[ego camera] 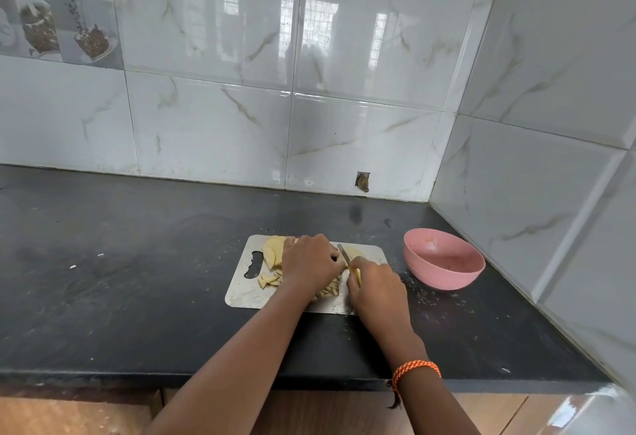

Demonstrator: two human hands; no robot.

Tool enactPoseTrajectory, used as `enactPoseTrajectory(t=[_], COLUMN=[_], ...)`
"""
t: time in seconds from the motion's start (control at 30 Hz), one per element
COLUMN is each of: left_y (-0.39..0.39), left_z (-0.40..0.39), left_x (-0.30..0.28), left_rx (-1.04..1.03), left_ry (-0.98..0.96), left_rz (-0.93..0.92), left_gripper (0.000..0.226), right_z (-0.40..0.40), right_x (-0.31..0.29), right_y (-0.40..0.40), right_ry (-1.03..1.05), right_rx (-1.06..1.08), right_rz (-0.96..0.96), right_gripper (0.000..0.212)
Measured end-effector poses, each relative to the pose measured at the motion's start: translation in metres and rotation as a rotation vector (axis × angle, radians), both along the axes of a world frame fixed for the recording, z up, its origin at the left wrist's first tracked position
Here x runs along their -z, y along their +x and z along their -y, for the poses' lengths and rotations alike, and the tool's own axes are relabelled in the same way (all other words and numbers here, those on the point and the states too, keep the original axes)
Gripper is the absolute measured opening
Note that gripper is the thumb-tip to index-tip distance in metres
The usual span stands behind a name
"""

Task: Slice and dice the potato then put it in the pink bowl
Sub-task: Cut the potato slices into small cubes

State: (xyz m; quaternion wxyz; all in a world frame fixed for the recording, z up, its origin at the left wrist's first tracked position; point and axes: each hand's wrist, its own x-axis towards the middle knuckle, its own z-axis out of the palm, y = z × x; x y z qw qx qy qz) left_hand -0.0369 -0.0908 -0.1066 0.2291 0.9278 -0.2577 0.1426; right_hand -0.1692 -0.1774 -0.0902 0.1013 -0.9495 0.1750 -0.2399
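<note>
Potato slices (pixel 273 251) are pressed onto the cutting board (pixel 241 291) by the left hand (pixel 311 259); a knife (pixel 344 253) is gripped by the right hand (pixel 377 285); the pink bowl (pixel 444 271) sits at three o'clock.

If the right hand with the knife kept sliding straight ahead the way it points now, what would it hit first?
Most likely the left hand: the right hand points up and left, and its knife lies right beside the left fingers. Beyond that are potato slices on the cutting board. Depth is uncertain.

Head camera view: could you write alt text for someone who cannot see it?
A person's right hand holds a knife while the left hand steadies potato pieces on a metal cutting board. A pink bowl sits beside it on the dark counter.
</note>
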Motion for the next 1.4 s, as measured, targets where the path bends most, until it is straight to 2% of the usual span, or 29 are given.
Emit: enactPoseTrajectory(t=[0.3, 0.77, 0.9, 1.07, 1.4], left_y=[0.000, 0.000, -0.008, -0.009, -0.004], left_z=[-0.001, 0.000, -0.001, -0.001, 0.000], left_x=[-0.001, 0.000, -0.004, -0.006, -0.003], left_rx=[0.011, -0.005, 0.017, 0.020, 0.001], left_ry=[0.009, 0.001, -0.005, 0.006, 0.009], left_rz=[0.013, 0.009, 0.006, -0.026, -0.001], left_gripper=[0.034, 0.031, 0.024, 0.027, 0.020], right_z=[0.003, 0.002, 0.000, -0.010, 0.002], right_x=[0.002, 0.001, 0.000, 0.005, 0.014], right_y=[0.005, 0.006, 0.003, -0.019, -0.060], right_ry=[0.038, 0.004, -0.002, -0.098, 0.029], right_rx=[0.034, -0.011, -0.015, -0.018, 0.019], right_rz=[0.069, -0.017, -0.026, -0.087, -0.017], right_gripper=[0.021, 0.023, 0.022, 0.021, 0.021])
